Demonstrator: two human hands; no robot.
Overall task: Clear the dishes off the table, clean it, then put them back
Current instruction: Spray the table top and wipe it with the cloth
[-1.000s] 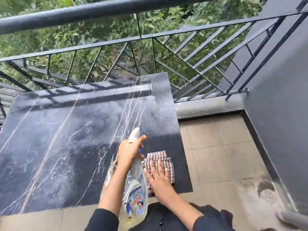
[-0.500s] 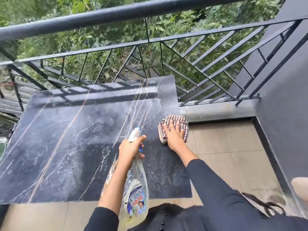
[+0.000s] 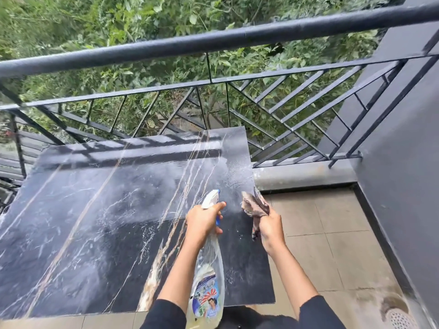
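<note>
A black marble table point(image 3: 95, 222) with white and tan veins fills the left and middle of the view; its top is wet with spray and bears no dishes. My left hand point(image 3: 204, 222) grips the neck of a clear spray bottle point(image 3: 209, 281), its white nozzle pointing away over the table. My right hand point(image 3: 270, 226) holds a bunched striped cloth point(image 3: 255, 206) lifted off the surface, above the table's right edge.
A dark metal railing point(image 3: 213, 41) runs behind the table, with green foliage beyond. A grey wall point(image 3: 403, 186) stands on the right. Beige floor tiles point(image 3: 320, 233) lie right of the table, with a floor drain point(image 3: 399, 318) at the lower right.
My right hand wiped the cloth from the near right part of the table toward the far right edge, then bunched it and lifted it off. The left hand kept the bottle in place.
</note>
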